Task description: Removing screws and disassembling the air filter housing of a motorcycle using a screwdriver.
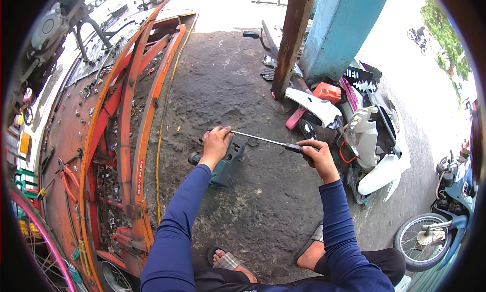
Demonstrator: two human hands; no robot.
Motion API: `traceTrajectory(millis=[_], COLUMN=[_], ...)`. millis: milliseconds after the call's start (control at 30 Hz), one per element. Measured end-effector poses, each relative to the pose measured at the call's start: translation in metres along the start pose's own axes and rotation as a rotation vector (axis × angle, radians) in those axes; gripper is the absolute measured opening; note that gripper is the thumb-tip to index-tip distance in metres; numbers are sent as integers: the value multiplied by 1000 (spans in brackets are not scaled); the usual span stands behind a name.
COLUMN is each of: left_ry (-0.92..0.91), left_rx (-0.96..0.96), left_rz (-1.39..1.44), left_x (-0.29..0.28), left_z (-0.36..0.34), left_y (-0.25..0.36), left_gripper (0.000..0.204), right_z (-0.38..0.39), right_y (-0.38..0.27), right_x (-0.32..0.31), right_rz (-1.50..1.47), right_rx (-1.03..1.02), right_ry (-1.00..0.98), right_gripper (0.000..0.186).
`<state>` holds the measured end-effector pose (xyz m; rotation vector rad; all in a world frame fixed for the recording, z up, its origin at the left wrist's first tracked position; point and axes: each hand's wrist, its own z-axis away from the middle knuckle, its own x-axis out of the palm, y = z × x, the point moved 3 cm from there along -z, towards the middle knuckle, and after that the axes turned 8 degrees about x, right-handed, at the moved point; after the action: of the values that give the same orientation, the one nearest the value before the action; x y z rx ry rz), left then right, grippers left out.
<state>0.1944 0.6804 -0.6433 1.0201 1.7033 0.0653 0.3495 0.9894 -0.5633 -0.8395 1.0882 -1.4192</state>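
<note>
My left hand (215, 146) is closed at the far end of a long screwdriver (260, 139), just over a grey-green metal piece (225, 168) with cut openings; whether its fingers grip the tip, the piece or something small is unclear. My right hand (319, 158) is wrapped round the screwdriver's black handle, holding the tool nearly level. The metal piece sits below my left hand, partly behind it and the forearm, over rough dark concrete. A small dark ring (252, 141) lies on the ground beyond the shaft.
An orange steel lift (149, 135) with scattered tools and small parts runs along the left. Right of centre stand a wooden post (286, 54) and a blue column (336, 28), with loose white fairings (382, 175) and a red box (326, 92). A scooter (445, 201) is at the right edge.
</note>
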Motion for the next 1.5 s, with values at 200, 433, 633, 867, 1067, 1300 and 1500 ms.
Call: traceTrajectory(millis=[200,433,633,867,1067,1300,1500], left_ry=[22,-48,-39,-66,18,-14,-22], left_rx=[25,39,84,-3,39,34,22], left_rz=[-41,-72,-142,-9,-7,5,27], left_x=[1,5,10,11,4,4,5], left_z=[1,1,5,4,3,5,2], left_y=[3,2,-2,-2,5,2,5], left_gripper=[23,22,24,28,26,25,25], right_z=[-13,-9,12,-6,-7,-1,2], right_y=[-20,-68,-64,-43,-70,-70,-30], right_x=[-5,8,28,6,7,16,-4], right_rz=[-2,323,124,260,1262,961,-314], right_rx=[201,72,169,81,-754,-526,473], right_ry=[-97,-88,-156,-331,-227,-133,-16], right_gripper=[24,25,26,37,45,28,27])
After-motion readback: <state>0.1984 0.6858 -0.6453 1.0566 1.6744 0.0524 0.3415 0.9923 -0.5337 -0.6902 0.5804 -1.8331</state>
